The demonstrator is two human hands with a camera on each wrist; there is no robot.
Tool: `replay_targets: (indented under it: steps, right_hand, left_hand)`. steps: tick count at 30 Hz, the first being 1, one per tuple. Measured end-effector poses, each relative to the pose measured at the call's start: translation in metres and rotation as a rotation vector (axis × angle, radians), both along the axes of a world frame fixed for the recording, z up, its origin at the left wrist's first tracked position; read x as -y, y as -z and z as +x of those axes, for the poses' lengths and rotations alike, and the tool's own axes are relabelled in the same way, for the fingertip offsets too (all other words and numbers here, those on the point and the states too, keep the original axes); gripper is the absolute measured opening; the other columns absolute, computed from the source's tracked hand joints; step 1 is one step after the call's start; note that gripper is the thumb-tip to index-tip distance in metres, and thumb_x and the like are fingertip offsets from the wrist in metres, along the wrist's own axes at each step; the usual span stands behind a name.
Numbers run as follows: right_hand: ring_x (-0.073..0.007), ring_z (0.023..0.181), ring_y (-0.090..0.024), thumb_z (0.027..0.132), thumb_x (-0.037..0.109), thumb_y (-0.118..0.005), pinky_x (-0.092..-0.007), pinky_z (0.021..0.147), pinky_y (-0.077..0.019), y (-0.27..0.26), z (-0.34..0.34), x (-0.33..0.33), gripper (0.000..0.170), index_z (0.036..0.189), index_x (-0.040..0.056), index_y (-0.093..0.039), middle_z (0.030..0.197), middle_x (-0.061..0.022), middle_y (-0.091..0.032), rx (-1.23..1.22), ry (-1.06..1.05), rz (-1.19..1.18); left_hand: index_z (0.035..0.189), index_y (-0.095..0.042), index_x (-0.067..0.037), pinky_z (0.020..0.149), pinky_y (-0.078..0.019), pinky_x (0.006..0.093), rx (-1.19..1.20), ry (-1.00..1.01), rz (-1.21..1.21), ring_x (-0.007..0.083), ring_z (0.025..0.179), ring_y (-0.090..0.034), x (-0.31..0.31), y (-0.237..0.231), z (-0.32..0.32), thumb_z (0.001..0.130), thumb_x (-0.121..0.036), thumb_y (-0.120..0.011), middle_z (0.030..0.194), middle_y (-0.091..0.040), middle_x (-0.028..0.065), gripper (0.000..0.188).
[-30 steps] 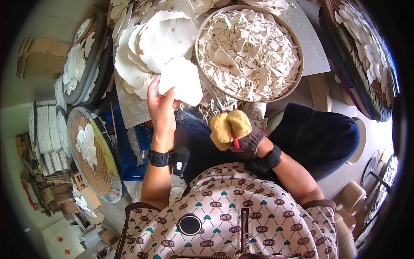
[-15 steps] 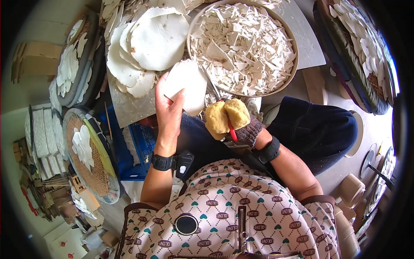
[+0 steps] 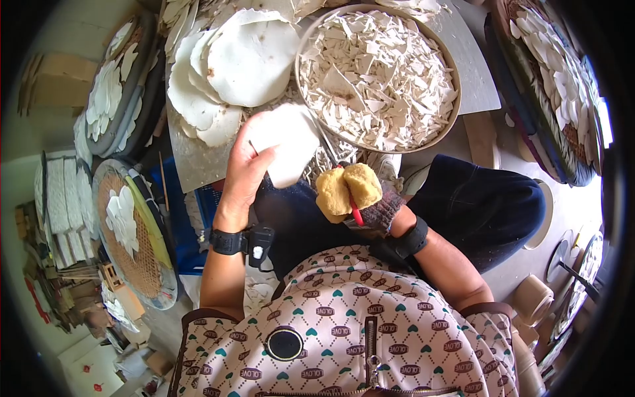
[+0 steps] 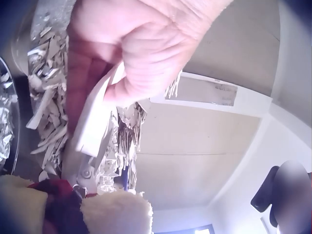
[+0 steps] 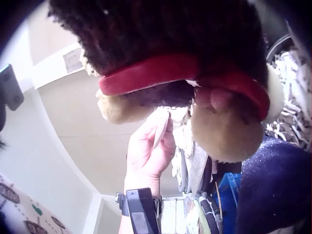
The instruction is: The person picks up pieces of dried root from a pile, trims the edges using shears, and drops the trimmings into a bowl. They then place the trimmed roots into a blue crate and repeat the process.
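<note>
My bare left hand (image 3: 246,165) pinches a thin, flat white piece (image 3: 294,142) between thumb and fingers; in the left wrist view it appears nearly edge-on. My right hand (image 3: 382,210), in a dark knit glove, grips scissors (image 4: 87,173) whose red handles (image 5: 146,78) show in the right wrist view. Yellow sponge pads (image 3: 364,185) wrap the handles and fingers. The blades point up and left, right at the piece's right edge in the head view. Left of the basin lie stacked large, round white sheets (image 3: 254,59) with ragged rims.
A round basin (image 3: 458,86) heaped with white scraps stands on a metal board (image 3: 475,69). Round woven racks with white petal-shaped pieces flank both sides, one rack (image 3: 142,241) at lower left. A blue crate (image 3: 182,231) is below the board, beside my legs.
My left hand has turned the white piece, and its lower part has come down toward my lap, against the scissors' blades. The right hand has shifted only slightly.
</note>
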State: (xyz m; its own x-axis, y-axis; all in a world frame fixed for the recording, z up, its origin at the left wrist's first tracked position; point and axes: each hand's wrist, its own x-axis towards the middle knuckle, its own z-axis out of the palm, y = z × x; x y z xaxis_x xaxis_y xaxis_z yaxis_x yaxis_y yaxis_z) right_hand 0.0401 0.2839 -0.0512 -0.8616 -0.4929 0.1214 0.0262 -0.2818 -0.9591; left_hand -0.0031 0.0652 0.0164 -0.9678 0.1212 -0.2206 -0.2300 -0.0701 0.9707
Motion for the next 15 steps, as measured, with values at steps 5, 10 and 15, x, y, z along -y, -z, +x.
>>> replay_targets:
  steps: [5,10,15]
  right_hand:
    - [-0.0156,0.107,-0.053,0.090,0.011,-0.054,-0.0301,0.095,-0.0418,0.006,-0.001,-0.007,0.034,0.122,0.0050,-0.046,0.119,-0.0085,-0.052,0.146,-0.245,0.043]
    - [-0.0211,0.093,-0.060,0.089,0.015,-0.049,-0.0299,0.080,-0.0463,-0.006,0.008,0.004,0.021,0.105,0.0020,-0.057,0.101,-0.0102,-0.062,0.354,-0.077,-0.070]
    - [-0.0208,0.092,-0.060,0.088,0.013,-0.050,-0.0304,0.080,-0.0467,-0.006,0.004,0.007,0.021,0.105,0.0020,-0.056,0.100,-0.0104,-0.062,0.165,-0.094,-0.034]
  left_hand:
    - [0.131,-0.035,-0.001,0.092,-0.0422,0.0276,0.068,0.025,0.007,0.0136,0.108,-0.051,0.010,0.001,0.004,0.080,0.003,-0.055,0.118,-0.051,0.0074,0.055]
    - [0.130,-0.035,-0.002,0.092,-0.0420,0.0274,0.062,0.022,0.003,0.0132,0.108,-0.051,0.014,0.003,0.007,0.080,0.003,-0.055,0.118,-0.051,0.0072,0.054]
    - [0.131,-0.035,-0.002,0.092,-0.0414,0.0271,0.035,0.084,-0.056,0.0118,0.109,-0.049,0.019,-0.003,0.005,0.080,0.003,-0.056,0.120,-0.050,0.0071,0.055]
